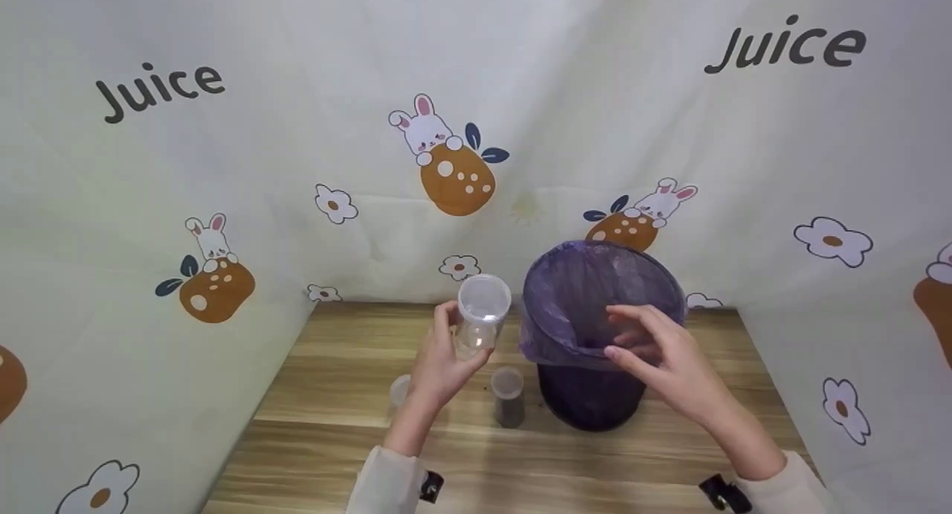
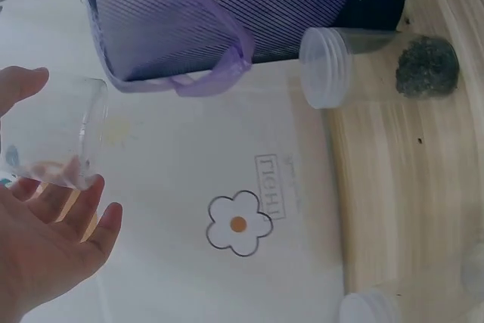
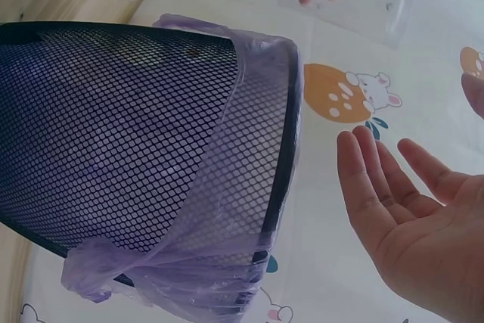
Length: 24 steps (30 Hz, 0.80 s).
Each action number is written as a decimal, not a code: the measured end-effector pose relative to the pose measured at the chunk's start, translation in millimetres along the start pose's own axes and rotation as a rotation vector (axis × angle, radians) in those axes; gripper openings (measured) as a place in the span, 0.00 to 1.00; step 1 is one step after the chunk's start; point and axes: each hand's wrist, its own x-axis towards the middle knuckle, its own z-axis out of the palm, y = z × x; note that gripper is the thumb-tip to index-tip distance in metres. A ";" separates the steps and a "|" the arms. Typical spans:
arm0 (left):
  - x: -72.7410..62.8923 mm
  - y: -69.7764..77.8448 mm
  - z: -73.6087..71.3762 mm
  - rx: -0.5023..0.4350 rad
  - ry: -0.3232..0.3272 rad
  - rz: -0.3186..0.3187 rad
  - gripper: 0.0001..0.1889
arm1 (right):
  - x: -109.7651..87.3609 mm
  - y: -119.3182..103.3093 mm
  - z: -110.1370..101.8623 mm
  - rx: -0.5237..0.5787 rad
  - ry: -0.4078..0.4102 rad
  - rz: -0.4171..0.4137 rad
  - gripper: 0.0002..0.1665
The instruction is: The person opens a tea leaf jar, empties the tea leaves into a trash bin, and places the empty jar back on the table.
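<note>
My left hand [image 1: 440, 361] grips a clear plastic jar [image 1: 476, 337], raised left of the bin, with a pale round end facing up. No contents are visible inside it. In the left wrist view the thumb and fingers are around the jar [image 2: 60, 130]. My right hand [image 1: 666, 358] is over the near right rim of a dark mesh bin [image 1: 591, 402] in the head view. Its fingers are loosely bent and hold nothing; the right wrist view has this hand [image 3: 423, 225] apart from the rim. A purple bag [image 1: 539, 335] lines the bin and folds over its rim.
A lidded clear jar [image 2: 378, 66] with dark granular contents stands on the wood-grain table [image 1: 349, 350] beside the bin. Another lidded jar [image 1: 400, 387] is partly hidden behind the left forearm. White printed cloth [image 1: 282, 164] surrounds the table at the back and sides.
</note>
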 end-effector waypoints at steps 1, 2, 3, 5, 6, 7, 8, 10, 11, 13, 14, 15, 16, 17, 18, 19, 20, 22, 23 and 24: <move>-0.4 -3.2 0.4 -0.016 0.001 -0.019 0.38 | -0.1 0.3 -0.4 -0.003 0.001 0.003 0.27; -0.9 -6.7 1.0 -0.033 0.005 -0.034 0.39 | -0.2 0.6 -0.8 -0.006 0.001 0.004 0.26; -1.3 -10.2 1.8 -0.052 0.010 -0.051 0.39 | -0.3 0.9 -1.2 -0.008 0.000 0.006 0.26; -2.5 -16.8 3.4 -0.081 0.015 -0.083 0.39 | -0.6 1.5 -1.6 -0.010 -0.001 0.007 0.26; -3.1 -20.3 4.5 -0.093 0.018 -0.097 0.39 | -0.7 1.9 -1.6 -0.013 -0.001 0.007 0.26; -3.7 -23.6 5.7 -0.111 0.021 -0.109 0.39 | -0.7 2.4 -1.8 -0.014 0.000 0.008 0.26; -4.2 -26.9 7.0 -0.123 0.023 -0.118 0.38 | -0.9 2.8 -1.8 -0.016 0.001 0.008 0.26; -5.9 -33.5 9.6 -0.127 0.030 -0.132 0.37 | -1.1 3.9 -1.9 -0.019 0.003 0.007 0.26; -6.9 -37.0 11.1 -0.124 0.032 -0.139 0.37 | -1.2 4.6 -1.9 -0.020 0.003 0.006 0.26; -9.2 -43.6 13.9 -0.113 0.036 -0.157 0.37 | -1.4 5.7 -2.0 -0.023 0.004 0.003 0.26; -10.4 -47.0 15.4 -0.106 0.037 -0.164 0.37 | -1.5 6.2 -2.0 -0.024 0.003 0.001 0.26; -11.9 -50.3 17.0 -0.095 0.037 -0.170 0.37 | -1.5 6.7 -2.0 -0.026 0.003 0.000 0.26; -13.4 -53.5 18.5 -0.091 0.034 -0.180 0.38 | -1.5 7.2 -2.1 -0.028 0.003 -0.001 0.26; -14.7 -56.6 20.0 -0.088 0.030 -0.186 0.38 | -1.5 7.6 -2.2 -0.029 0.002 -0.002 0.26; -16.1 -59.5 21.4 -0.085 0.023 -0.192 0.38 | -1.5 8.0 -2.2 -0.032 0.002 -0.002 0.26; -17.4 -62.5 22.9 -0.083 0.018 -0.194 0.38 | -1.4 8.3 -2.3 -0.033 0.002 -0.002 0.26; -18.8 -65.3 24.3 -0.081 0.012 -0.196 0.39 | -1.4 8.6 -2.5 -0.034 0.002 -0.001 0.26; -21.2 -70.4 27.0 -0.073 0.004 -0.206 0.40 | -1.4 9.1 -2.8 -0.036 0.001 0.002 0.26; -22.3 -72.8 28.2 -0.072 -0.001 -0.214 0.41 | -1.5 9.2 -3.0 -0.036 0.000 0.003 0.26; -23.5 -75.0 29.4 -0.068 -0.005 -0.225 0.41 | -1.7 9.4 -3.2 -0.040 -0.001 0.005 0.26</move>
